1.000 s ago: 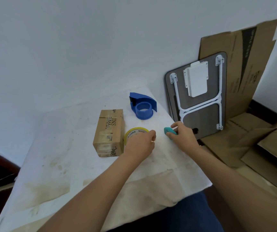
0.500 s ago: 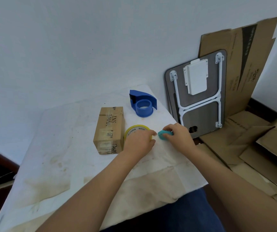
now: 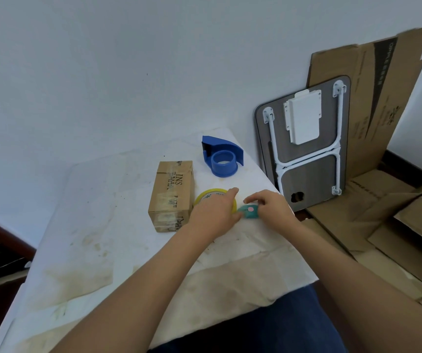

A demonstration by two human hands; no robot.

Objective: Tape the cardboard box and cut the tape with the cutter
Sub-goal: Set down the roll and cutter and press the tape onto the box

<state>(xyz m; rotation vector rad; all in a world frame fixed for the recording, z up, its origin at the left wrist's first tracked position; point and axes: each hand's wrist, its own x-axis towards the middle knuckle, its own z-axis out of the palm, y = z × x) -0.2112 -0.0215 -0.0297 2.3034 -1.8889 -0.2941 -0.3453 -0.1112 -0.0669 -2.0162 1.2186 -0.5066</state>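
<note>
A small brown cardboard box lies on the white-covered table. Just right of it sits a yellow roll of tape, with my left hand resting on top of it and covering most of it. My right hand pinches a small teal cutter with a pink button, held low over the table right beside the roll. The two hands nearly touch at the cutter.
A blue tape dispenser stands behind the roll near the table's right edge. A folded grey lap table with white legs leans on the wall right of the table. Flattened cardboard covers the floor there.
My right hand has carried the teal cutter leftward from the table's right edge to the tape roll. My left hand stays on the roll.
</note>
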